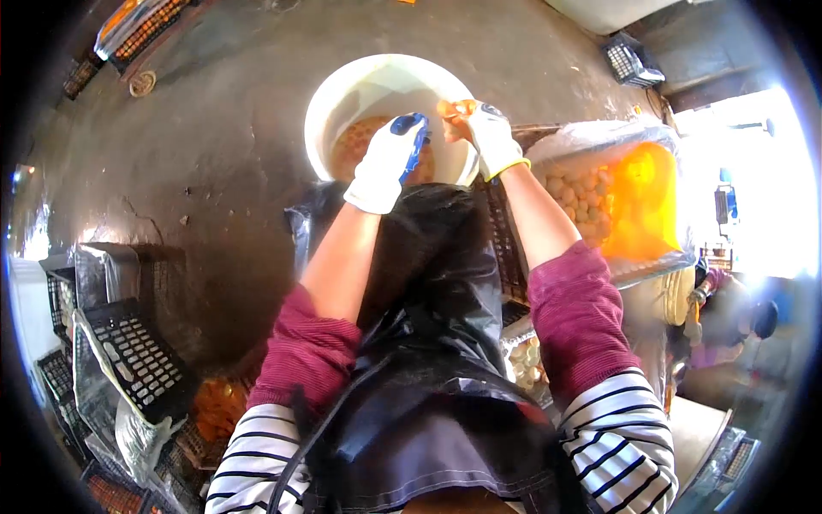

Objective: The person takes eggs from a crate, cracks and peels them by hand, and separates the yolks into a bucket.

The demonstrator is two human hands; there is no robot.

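Both of my hands wear white gloves with dark patches on the back. My left hand (387,163) is closed above the white tub (321,128). A bright blue strip runs along its inner side; I cannot tell whether this is a tool handle or the glove's palm. My right hand (495,141), in a yellow-edged cuff, grips a glossy orange piece (458,111) over the tub's right side. The two hands are close together. In the tub lies a pinkish-orange mass (355,141) of wet pieces, partly hidden by my left hand.
To my right is a lined crate of pale round items (582,197) beside an orange sheet (646,206). Black crates (137,351) and a heap of orange pieces (218,409) stand at lower left. Another person (728,317) works at far right. A black apron (428,283) covers my lap.
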